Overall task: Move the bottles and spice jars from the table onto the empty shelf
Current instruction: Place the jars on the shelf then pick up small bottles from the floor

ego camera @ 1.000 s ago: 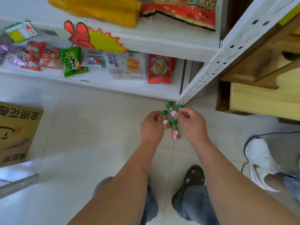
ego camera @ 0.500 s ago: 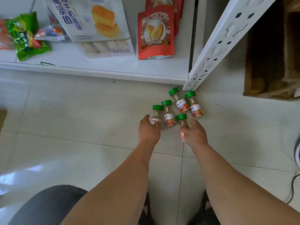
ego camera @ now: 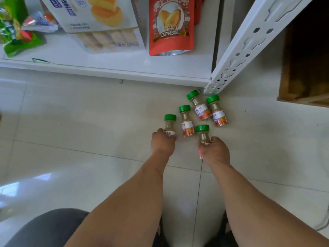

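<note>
Green-capped glass spice jars (ego camera: 199,107) stood upright in a cluster on the pale tiled floor (ego camera: 71,122) just before the white metal shelf's corner post (ego camera: 236,50); my left hand (ego camera: 162,144) gripped the leftmost jar (ego camera: 170,125), my right hand (ego camera: 214,151) the nearest jar (ego camera: 203,134), fingers curled round each; three more stood beyond my fingertips.

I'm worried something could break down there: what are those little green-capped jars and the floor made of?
The spice jars look like clear glass or hard plastic, since the tan powder shows through; the picture cannot settle which. Their green caps look like matte moulded plastic. The floor looks like glazed ceramic tile: pale, glossy, reflecting light, with thin grout lines.
</note>
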